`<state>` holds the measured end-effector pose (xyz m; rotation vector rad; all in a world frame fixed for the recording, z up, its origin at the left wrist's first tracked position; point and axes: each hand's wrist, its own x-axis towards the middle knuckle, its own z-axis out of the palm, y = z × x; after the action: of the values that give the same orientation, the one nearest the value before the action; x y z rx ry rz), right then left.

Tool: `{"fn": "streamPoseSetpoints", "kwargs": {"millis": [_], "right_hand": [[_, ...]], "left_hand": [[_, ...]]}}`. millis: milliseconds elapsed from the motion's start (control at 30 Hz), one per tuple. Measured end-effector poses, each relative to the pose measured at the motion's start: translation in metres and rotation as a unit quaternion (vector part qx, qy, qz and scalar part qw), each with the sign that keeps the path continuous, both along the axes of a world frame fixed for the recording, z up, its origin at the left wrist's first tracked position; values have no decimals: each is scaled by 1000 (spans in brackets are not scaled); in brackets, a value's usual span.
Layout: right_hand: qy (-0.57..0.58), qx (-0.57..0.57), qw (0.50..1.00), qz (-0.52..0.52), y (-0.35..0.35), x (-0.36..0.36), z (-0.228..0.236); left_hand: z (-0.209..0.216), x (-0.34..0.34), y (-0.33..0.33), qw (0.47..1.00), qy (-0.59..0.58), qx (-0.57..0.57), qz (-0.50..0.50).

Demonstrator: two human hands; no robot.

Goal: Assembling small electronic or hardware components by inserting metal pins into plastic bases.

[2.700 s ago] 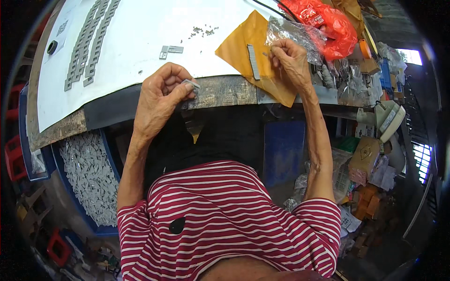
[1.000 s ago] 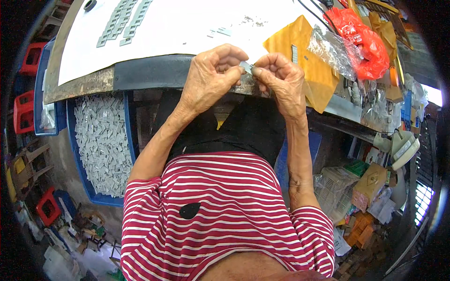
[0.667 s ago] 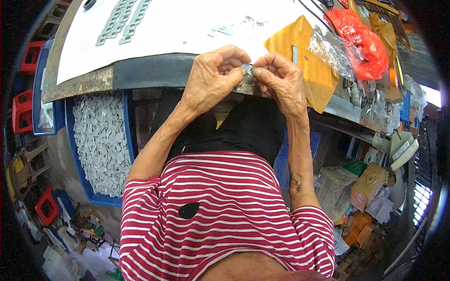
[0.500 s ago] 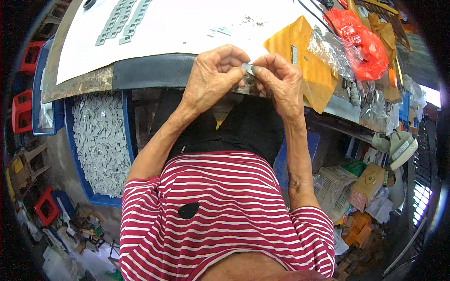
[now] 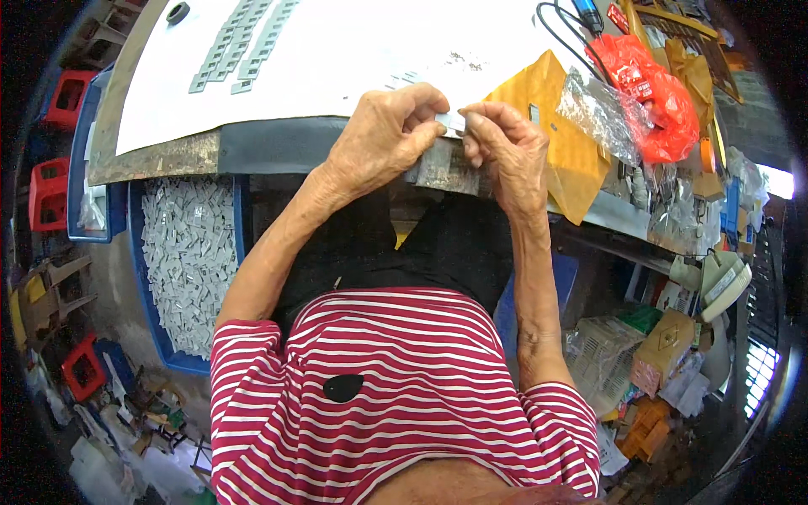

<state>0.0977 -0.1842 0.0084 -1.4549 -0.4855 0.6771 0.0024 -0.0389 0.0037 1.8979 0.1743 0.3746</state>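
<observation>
Over the near edge of the white-covered table, my left hand (image 5: 379, 135) pinches a small flat light-grey piece (image 5: 443, 120) between thumb and forefinger. My right hand (image 5: 512, 156) is just to its right, thumb and forefinger pressed together a little apart from the piece. Whatever those fingertips hold, if anything, is too small to make out. Beyond the hands lie a few loose grey pieces (image 5: 404, 79) and a scatter of tiny dark bits (image 5: 465, 61). Similar grey pieces with square openings are lined up in rows (image 5: 225, 55) at the far left.
Below the table's left side sits a blue tub (image 5: 156, 324) full of grey pieces. Orange-yellow paper (image 5: 581, 172) with a small grey strip (image 5: 534, 113) lies at right, beside clear plastic, a red bag (image 5: 661, 109) and black cables (image 5: 551, 17). A black ring (image 5: 178, 13) is far left.
My right fingertips have drawn slightly right, away from the grey piece in my left hand. The view has shifted a little, so the table appears lower and further right.
</observation>
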Motion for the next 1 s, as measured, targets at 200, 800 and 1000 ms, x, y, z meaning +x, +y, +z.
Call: {"fn": "streamPoseSetpoints", "kwargs": {"millis": [200,800,1000], "right_hand": [[-87,-32,994,-52,4,-14,6],[-380,-30,924,-10,6,-29,-26],[-385,-39,922,-3,6,-28,-25]], "left_hand": [[7,8,32,998,21,45,35],[-48,106,168,911,-51,323,251],[-50,127,195,878,-43,357,317]]}}
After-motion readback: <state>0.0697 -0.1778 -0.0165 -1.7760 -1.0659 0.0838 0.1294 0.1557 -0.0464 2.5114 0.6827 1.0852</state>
